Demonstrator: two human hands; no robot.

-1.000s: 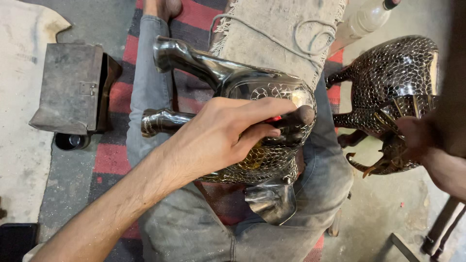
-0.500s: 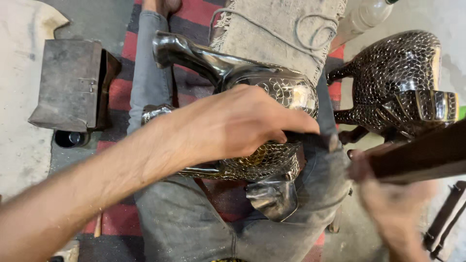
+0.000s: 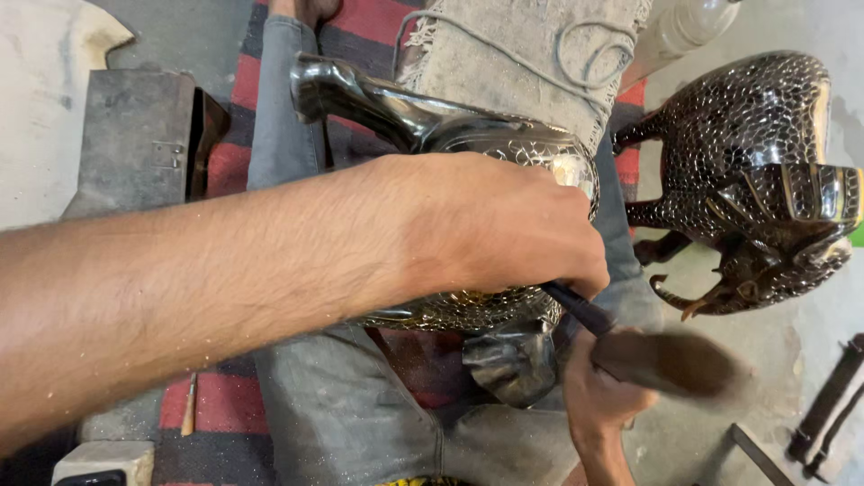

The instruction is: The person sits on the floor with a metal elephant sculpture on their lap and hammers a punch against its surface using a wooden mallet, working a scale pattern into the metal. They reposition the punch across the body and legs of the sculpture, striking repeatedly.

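A dark metal-inlaid animal figure (image 3: 468, 135) lies across my lap on grey trousers (image 3: 360, 423). My left hand (image 3: 504, 225) rests on top of its body and grips a thin dark chisel-like tool (image 3: 580, 313) whose end pokes out below my fingers. Just below it, my right hand (image 3: 598, 400) holds a wooden mallet (image 3: 675, 360), blurred by motion, close to the tool's end. One leg of the figure (image 3: 333, 81) sticks out toward the upper left.
A second scaled elephant figure (image 3: 765, 171) stands on the floor at the right. A grey metal box (image 3: 135, 144) sits at the left, a coarse cloth sack (image 3: 531, 63) and a plastic bottle (image 3: 684, 27) at the top, dark metal bars (image 3: 828, 414) at the bottom right.
My left forearm has come closer and now fills the left side of the view. My right hand has swung in from the right with the mallet and come down below the figure.
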